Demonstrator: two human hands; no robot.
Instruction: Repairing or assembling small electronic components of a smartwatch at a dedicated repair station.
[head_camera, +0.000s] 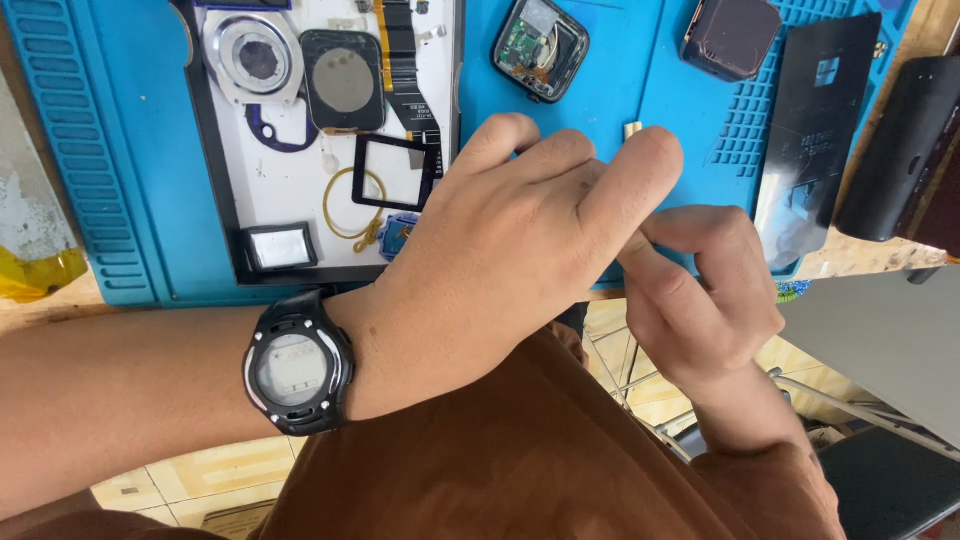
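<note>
The opened square smartwatch case (540, 47) lies on the blue silicone mat (640, 80) beyond the left hand (500, 250) and right hand (700, 295), whose fingertips press together, their grip's contents hidden.

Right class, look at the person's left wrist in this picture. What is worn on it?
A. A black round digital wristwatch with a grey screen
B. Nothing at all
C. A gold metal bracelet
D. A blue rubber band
A: a black round digital wristwatch with a grey screen is strapped around the wrist just behind the left hand, which meets the right hand at the edge of the blue rubber work mat.
</note>
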